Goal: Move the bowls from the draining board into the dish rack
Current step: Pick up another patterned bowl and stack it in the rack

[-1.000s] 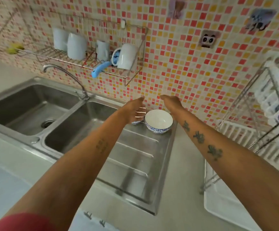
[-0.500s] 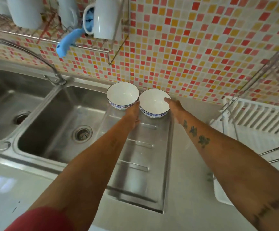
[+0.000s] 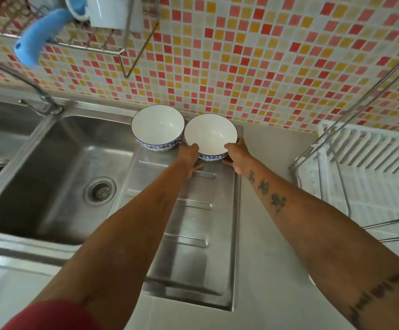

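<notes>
Glossy ceramic bowls (image 3: 210,133) — brushed-steel draining board (image 3: 193,234)

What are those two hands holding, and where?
Both hands, left and right, grip the right-hand white bowl with blue-patterned outside by its near rim and sides.

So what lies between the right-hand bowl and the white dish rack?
In the head view, only bare grey countertop lies between the right bowl and the dish rack; the right hand grips the bowl's near side.

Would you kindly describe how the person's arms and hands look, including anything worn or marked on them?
Both forearms are bare, and the left hand and right hand wear no gloves; I see no rings or watch. A red sleeve shows at the left upper arm. The right forearm carries three small dark tattoos and a dark tattooed band nearer the elbow; the left bears a faint mark.
</notes>
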`<action>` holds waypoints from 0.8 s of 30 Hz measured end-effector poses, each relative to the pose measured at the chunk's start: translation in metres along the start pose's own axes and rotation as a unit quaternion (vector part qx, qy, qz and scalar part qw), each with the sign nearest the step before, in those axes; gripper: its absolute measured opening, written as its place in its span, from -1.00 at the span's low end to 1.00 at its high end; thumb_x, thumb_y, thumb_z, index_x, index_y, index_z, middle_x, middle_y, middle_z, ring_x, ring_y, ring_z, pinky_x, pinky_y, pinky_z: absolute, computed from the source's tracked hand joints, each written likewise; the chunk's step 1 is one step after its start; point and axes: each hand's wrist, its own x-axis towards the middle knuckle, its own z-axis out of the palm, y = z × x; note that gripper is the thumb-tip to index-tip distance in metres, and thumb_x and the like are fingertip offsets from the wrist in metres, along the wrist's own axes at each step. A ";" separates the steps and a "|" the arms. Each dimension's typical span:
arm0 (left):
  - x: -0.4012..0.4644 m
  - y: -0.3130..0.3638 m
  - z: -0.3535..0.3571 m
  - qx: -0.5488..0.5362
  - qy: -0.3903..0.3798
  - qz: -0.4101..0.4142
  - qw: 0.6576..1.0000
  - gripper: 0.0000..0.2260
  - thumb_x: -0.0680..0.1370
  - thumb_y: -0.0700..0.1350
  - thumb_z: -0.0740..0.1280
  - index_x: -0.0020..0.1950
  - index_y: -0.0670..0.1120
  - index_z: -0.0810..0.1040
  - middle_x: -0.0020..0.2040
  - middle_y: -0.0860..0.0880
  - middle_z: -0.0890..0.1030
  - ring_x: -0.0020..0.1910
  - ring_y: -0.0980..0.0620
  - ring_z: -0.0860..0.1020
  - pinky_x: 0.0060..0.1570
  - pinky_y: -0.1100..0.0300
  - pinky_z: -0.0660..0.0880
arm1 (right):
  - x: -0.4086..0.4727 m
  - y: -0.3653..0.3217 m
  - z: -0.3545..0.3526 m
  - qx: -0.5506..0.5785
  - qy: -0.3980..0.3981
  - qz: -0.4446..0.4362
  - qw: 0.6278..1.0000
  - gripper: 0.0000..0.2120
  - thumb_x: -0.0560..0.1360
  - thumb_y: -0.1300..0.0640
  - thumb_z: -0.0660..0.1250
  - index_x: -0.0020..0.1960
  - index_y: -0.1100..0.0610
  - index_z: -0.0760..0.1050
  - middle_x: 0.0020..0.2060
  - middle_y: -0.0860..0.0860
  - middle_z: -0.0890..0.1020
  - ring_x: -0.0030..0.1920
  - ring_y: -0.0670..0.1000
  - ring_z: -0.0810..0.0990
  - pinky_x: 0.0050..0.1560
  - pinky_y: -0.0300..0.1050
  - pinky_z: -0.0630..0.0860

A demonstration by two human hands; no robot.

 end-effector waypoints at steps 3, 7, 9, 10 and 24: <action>0.002 -0.003 0.001 -0.015 -0.012 0.020 1.000 -0.56 0.59 -0.25 0.12 0.48 -0.11 0.24 0.42 -0.20 0.39 0.14 -0.11 0.49 -0.05 0.04 0.55 | -0.001 0.000 0.001 0.021 -0.009 0.001 1.000 -0.46 0.54 0.34 0.09 0.45 -0.01 0.20 0.40 0.09 0.36 0.33 0.18 0.41 0.00 0.02 0.55; 0.004 -0.004 0.000 -0.013 -0.018 0.029 0.999 -0.52 0.57 -0.29 0.10 0.50 -0.10 0.23 0.44 -0.18 0.37 0.20 -0.14 0.49 0.02 0.03 0.54 | -0.004 -0.003 0.000 0.040 -0.010 0.001 0.999 -0.51 0.56 0.36 0.09 0.44 0.04 0.24 0.39 0.11 0.37 0.25 0.16 0.43 0.01 0.05 0.55; 0.001 -0.007 -0.001 -0.011 -0.017 0.036 0.999 -0.53 0.58 -0.29 0.10 0.50 -0.09 0.22 0.44 -0.17 0.37 0.16 -0.13 0.49 0.05 0.02 0.54 | -0.007 -0.003 -0.002 0.038 -0.009 0.009 0.999 -0.56 0.56 0.34 0.11 0.42 0.11 0.26 0.38 0.14 0.38 0.15 0.14 0.42 0.09 0.11 0.56; -0.002 -0.008 -0.001 -0.011 -0.016 0.039 0.999 -0.53 0.58 -0.29 0.10 0.50 -0.09 0.23 0.44 -0.17 0.37 0.15 -0.12 0.49 0.06 0.01 0.55 | -0.009 -0.003 -0.004 0.037 -0.007 0.013 0.999 -0.57 0.56 0.34 0.12 0.41 0.15 0.27 0.37 0.16 0.38 0.12 0.13 0.42 0.11 0.14 0.55; -0.114 0.064 0.013 -0.096 -0.088 0.086 0.988 -0.59 0.63 -0.07 0.13 0.47 -0.14 0.26 0.21 -0.20 0.51 -0.17 -0.11 0.59 -0.07 -0.07 0.59 | -0.115 -0.086 -0.038 0.039 0.037 -0.144 0.988 -0.51 0.49 0.42 0.02 0.38 0.17 0.32 0.24 0.13 0.49 0.09 0.13 0.47 0.10 0.10 0.54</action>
